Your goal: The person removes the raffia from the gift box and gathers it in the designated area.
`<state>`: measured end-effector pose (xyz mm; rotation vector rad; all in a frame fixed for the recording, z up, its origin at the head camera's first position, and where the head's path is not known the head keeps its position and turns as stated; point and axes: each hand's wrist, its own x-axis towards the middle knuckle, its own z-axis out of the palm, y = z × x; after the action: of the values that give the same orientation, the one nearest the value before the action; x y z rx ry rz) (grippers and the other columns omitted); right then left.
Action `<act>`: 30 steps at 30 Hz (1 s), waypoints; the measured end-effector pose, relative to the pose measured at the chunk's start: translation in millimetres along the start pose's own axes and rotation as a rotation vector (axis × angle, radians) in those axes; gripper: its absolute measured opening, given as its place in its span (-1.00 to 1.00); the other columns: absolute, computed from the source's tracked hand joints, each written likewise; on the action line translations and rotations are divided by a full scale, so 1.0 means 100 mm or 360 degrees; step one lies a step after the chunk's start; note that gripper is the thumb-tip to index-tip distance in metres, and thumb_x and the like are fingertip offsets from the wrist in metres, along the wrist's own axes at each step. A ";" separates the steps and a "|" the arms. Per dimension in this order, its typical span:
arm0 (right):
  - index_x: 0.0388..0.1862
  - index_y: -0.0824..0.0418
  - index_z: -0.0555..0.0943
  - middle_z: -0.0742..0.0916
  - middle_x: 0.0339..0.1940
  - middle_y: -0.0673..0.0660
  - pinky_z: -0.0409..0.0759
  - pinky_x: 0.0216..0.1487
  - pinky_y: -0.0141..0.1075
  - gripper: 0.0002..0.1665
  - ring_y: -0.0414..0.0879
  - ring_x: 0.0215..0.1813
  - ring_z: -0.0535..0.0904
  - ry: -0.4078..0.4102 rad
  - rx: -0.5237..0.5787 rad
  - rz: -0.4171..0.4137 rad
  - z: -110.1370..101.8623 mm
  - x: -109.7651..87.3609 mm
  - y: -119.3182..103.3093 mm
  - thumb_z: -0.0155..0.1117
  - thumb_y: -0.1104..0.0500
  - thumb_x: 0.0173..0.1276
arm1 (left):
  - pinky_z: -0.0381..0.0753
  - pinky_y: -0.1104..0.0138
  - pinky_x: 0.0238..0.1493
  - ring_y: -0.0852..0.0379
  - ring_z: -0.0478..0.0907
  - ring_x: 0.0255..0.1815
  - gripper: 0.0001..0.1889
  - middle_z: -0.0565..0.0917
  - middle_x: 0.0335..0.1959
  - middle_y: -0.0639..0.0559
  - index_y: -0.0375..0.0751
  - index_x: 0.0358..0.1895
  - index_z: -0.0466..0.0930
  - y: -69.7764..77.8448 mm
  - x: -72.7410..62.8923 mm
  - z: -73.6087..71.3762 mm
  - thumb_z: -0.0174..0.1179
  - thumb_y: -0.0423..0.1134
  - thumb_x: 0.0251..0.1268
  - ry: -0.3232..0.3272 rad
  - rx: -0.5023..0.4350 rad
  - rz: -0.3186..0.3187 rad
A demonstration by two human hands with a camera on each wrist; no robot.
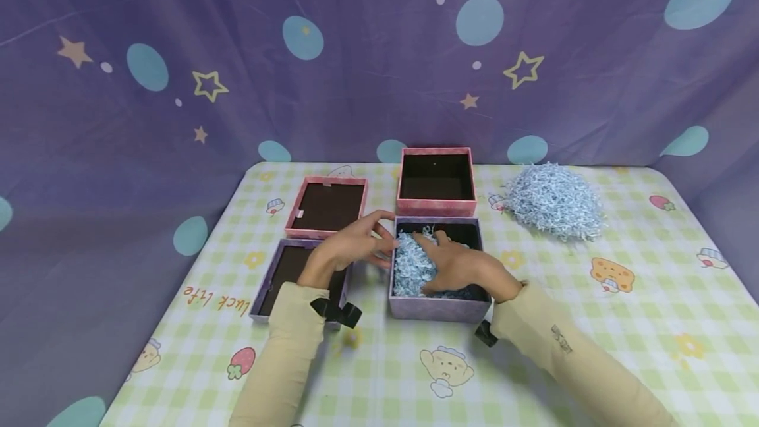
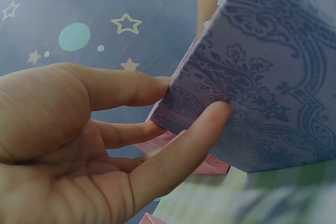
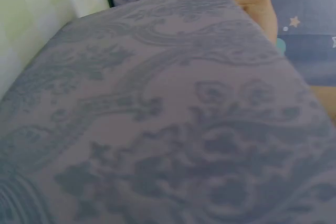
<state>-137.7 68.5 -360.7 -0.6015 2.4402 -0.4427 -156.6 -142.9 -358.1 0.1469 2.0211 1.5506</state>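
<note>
A purple patterned box stands without its lid at the middle of the table, dark inside, with light blue shredded paper heaped toward its left side. My right hand reaches into this box, fingers spread and resting on the paper. Beside the box's left wall is my left hand; in the left wrist view its fingertips touch the outer wall near an edge, the fingers only loosely bent. The right wrist view is filled by the box's patterned wall, which hides the right hand's fingers.
A purple lid lies inside up, partly behind my left arm. Behind it is a pink lid. An open pink box stands behind the purple one. A pile of light blue shredded paper lies at the back right on the checked tablecloth.
</note>
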 end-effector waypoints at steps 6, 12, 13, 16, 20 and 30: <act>0.57 0.11 -0.07 -0.02 0.54 0.38 0.34 0.34 0.11 0.06 0.23 0.44 0.24 -0.0021 -0.0013 -0.0036 0.05 0.05 0.01 0.32 -0.05 0.28 | 0.70 0.09 -0.14 -0.04 0.61 -0.26 -0.38 0.39 -0.11 -0.22 -0.19 0.38 0.10 0.00 0.00 0.00 0.12 -0.46 0.31 -0.0014 -0.0012 -0.0005; 0.55 0.16 -0.01 0.10 0.52 0.36 0.33 0.34 0.12 -0.04 0.26 0.44 0.22 0.0045 -0.0015 -0.0096 0.06 0.05 0.03 0.28 0.06 0.32 | 0.69 0.06 -0.12 -0.04 0.60 -0.25 -0.40 0.38 -0.09 -0.23 -0.18 0.38 0.12 0.01 0.00 -0.01 0.10 -0.46 0.31 -0.0019 -0.0008 -0.0005; 0.55 0.15 0.00 0.12 0.52 0.35 0.33 0.34 0.13 -0.05 0.26 0.45 0.21 0.0054 -0.0015 -0.0104 0.06 0.05 0.03 0.27 0.07 0.33 | 0.69 0.06 -0.12 -0.04 0.60 -0.25 -0.40 0.38 -0.09 -0.22 -0.18 0.38 0.12 0.01 0.00 -0.01 0.10 -0.46 0.31 -0.0020 -0.0010 -0.0004; 0.55 0.13 0.01 0.15 0.52 0.32 0.34 0.33 0.13 -0.07 0.24 0.47 0.18 0.0082 0.0018 -0.0112 0.04 0.04 0.04 0.27 0.12 0.33 | 0.70 0.07 -0.12 -0.03 0.60 -0.25 -0.40 0.38 -0.09 -0.22 -0.17 0.38 0.12 0.01 0.00 -0.01 0.10 -0.46 0.32 -0.0021 -0.0018 -0.0002; 0.55 0.15 -0.03 0.10 0.54 0.30 0.19 0.41 0.18 -0.06 0.21 0.54 0.00 0.0125 0.0103 -0.0104 -0.02 -0.02 0.05 0.26 0.14 0.34 | 0.70 0.09 -0.14 -0.02 0.59 -0.25 -0.40 0.38 -0.10 -0.21 -0.17 0.38 0.12 0.01 0.00 -0.01 0.10 -0.46 0.32 -0.0024 -0.0023 -0.0004; 0.53 0.33 -0.09 0.10 0.53 0.33 0.07 0.46 0.19 0.00 0.23 0.56 -0.12 0.0399 0.0345 -0.0270 -0.24 -0.18 0.12 0.27 0.23 0.27 | 0.64 -0.05 -0.05 -0.02 0.48 -0.27 -0.42 0.25 -0.16 -0.14 -0.20 0.37 0.11 0.01 -0.02 -0.03 -0.13 -0.58 0.28 -0.0049 -0.0026 0.0013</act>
<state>-143.4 92.1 -339.4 -0.6963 2.5363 -0.8877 -156.4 -145.7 -355.9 0.1715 1.9863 1.5600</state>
